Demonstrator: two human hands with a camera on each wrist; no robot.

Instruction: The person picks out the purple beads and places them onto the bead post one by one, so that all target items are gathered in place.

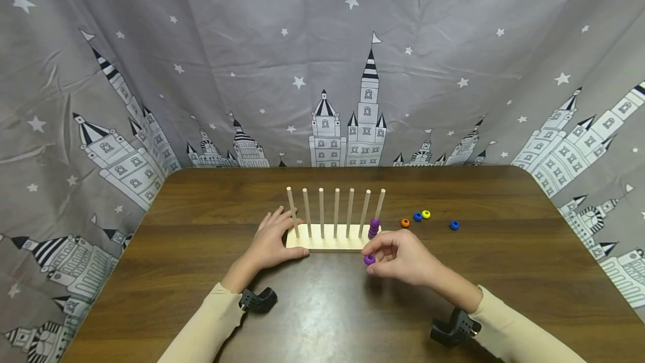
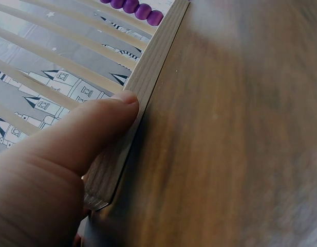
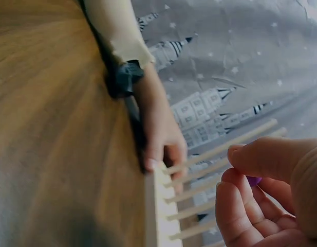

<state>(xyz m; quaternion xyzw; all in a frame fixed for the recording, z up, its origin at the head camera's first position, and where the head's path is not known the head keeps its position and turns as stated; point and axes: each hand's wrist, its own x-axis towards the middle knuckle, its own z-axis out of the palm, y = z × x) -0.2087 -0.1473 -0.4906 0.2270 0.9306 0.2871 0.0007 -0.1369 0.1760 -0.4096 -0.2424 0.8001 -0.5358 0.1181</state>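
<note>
A pale wooden peg stand (image 1: 327, 244) with a row of several upright pegs rests on the table. At its left end my left hand (image 1: 272, 242) holds the base, the thumb (image 2: 104, 121) along the front edge and the fingers round toward the back. Purple beads (image 1: 374, 228) are stacked low on the rightmost peg. My right hand (image 1: 405, 257) pinches one purple bead (image 1: 369, 260) between thumb and fingers, in front of the stand's right end. In the right wrist view the fingers cover most of that bead (image 3: 254, 180).
Right of the stand lie loose beads: an orange one (image 1: 405, 223), a blue one (image 1: 417, 217), a yellow one (image 1: 426, 214) and another blue one (image 1: 454, 225) farther right. A grey castle-print curtain (image 1: 282, 71) hangs behind the brown wooden table (image 1: 211, 200).
</note>
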